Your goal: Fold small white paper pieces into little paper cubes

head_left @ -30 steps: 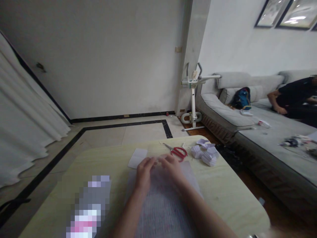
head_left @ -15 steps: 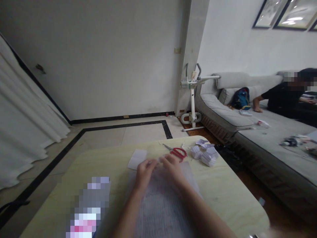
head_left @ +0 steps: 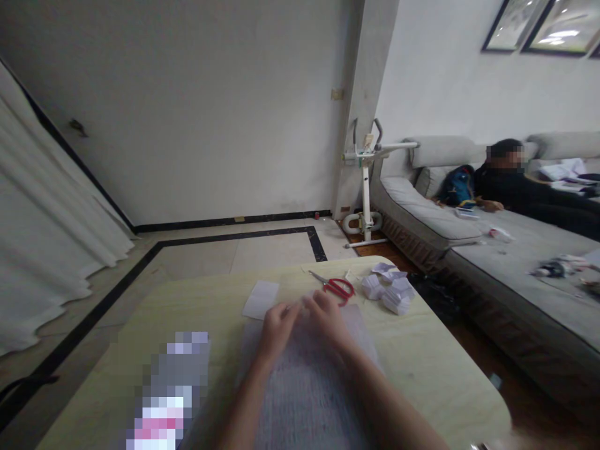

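Working at the far end of a printed sheet (head_left: 309, 406), the left hand (head_left: 277, 327) and the right hand (head_left: 328, 320) stay close together over the table (head_left: 435, 381); the fingers of each are narrow, apparently closed on a small pale piece (head_left: 304, 303), too blurred to identify. From where I stand, the hands shift only slightly against half a second ago; the sheet, lying beneath both forearms, keeps its place; handling of the pale piece appears to be mid-operation. Red-handled scissors (head_left: 327, 283) lie just beyond the right hand, unheld; a white slip (head_left: 260, 300) lies beside the left hand; folded papers (head_left: 396, 297) sit farther right. The clear change is on the sofa (head_left: 422, 219): another person (head_left: 529, 194) now leans back beside the backpack (head_left: 457, 187); this seems not to affect the handwork. Containers: the backpack rests on the sofa; a black bag (head_left: 431, 295) lies beside the table; I cannot tell what either holds.
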### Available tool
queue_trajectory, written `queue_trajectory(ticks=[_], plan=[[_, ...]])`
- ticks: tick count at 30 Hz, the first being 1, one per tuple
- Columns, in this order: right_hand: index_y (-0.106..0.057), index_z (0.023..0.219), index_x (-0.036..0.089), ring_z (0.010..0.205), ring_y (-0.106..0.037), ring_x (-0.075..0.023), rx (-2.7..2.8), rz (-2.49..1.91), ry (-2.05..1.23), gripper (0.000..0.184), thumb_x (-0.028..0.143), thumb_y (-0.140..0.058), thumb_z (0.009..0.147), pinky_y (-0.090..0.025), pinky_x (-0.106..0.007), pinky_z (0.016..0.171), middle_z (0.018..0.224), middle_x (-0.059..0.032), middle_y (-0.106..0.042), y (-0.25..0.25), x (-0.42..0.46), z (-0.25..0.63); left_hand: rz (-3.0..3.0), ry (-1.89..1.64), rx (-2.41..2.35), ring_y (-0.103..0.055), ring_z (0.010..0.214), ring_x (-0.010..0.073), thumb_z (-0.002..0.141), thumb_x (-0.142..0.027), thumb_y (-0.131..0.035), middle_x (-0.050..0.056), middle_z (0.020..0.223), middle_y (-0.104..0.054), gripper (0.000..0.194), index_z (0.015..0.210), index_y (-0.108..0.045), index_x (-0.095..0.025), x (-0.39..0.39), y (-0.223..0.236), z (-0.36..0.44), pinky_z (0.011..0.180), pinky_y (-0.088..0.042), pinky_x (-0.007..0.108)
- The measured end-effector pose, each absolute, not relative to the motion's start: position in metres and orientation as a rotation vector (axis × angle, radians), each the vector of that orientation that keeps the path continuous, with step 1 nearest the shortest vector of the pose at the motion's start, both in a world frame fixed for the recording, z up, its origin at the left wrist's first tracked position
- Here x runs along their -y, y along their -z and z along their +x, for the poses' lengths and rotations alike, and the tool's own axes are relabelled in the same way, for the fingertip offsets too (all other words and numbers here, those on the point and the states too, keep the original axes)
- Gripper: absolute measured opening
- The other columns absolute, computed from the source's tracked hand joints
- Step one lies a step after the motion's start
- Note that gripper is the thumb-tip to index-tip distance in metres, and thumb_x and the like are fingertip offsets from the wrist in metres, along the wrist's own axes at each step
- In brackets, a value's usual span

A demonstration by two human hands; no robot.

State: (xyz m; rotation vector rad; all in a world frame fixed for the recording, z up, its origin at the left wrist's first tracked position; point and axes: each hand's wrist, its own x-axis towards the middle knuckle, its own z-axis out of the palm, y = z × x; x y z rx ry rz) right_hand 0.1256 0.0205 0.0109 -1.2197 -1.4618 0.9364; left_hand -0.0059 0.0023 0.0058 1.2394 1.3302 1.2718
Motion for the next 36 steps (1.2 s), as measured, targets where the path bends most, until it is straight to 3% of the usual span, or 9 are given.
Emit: queue_trajectory(ticks=[7,15,23,31,36], plan=[[-0.055,0.064,0.019,0.059,-0.05,-0.0144,1.447,-1.107,-1.181,0.021,0.029,-0.047,0.081,-0.037,-0.023,0.051,0.062,0.0006,-0.055,-0.013,-0.018,0.124,1.25,-1.31,-1.36,-0.055,0.059,0.0162,0.069,-0.049,-0.065,0.003,0.063,-0.064,0.036,0.07,-0.067,-0.013,0.0,-0.007,-0.003,0.054,-0.04,0.023],[-0.047,0.06,0.02,0.055,-0.045,-0.0143,1.448,-1.201,-0.984,0.026,0.037,-0.052,0.079,-0.033,-0.024,0.049,0.057,0.0015,-0.05,-0.001,-0.021,0.123,1.321,-1.28,-1.328,-0.051,0.057,0.0141,0.076,-0.042,-0.06,0.001,0.058,-0.058,0.031,0.063,-0.063,-0.015,0.002,-0.009,-0.002,0.052,-0.038,0.021],[-0.057,0.07,0.019,0.064,-0.053,-0.0151,1.472,-1.096,-1.248,0.02,0.033,-0.049,0.081,-0.04,-0.023,0.055,0.067,-0.0007,-0.058,-0.017,-0.018,0.126,1.388,-1.292,-1.391,-0.051,0.056,0.0142,0.079,-0.043,-0.056,0.002,0.059,-0.059,0.032,0.066,-0.064,-0.014,0.003,-0.008,-0.001,0.052,-0.038,0.022],[-0.052,0.065,0.019,0.062,-0.05,-0.0149,1.472,-1.193,-1.075,0.022,0.035,-0.051,0.08,-0.038,-0.024,0.056,0.064,0.0003,-0.054,-0.008,-0.021,0.126,1.395,-1.265,-1.374,-0.053,0.061,0.0149,0.081,-0.038,-0.052,0.003,0.066,-0.062,0.029,0.07,-0.064,-0.013,0.004,-0.01,-0.002,0.055,-0.04,0.022],[-0.052,0.067,0.019,0.063,-0.049,-0.0143,1.417,-1.135,-1.166,0.022,0.034,-0.046,0.083,-0.037,-0.024,0.056,0.064,0.0013,-0.052,-0.012,-0.02,0.128,1.421,-1.278,-1.386,-0.051,0.058,0.0138,0.081,-0.039,-0.052,0.001,0.06,-0.059,0.031,0.066,-0.062,-0.014,0.004,-0.009,-0.002,0.054,-0.038,0.022]])
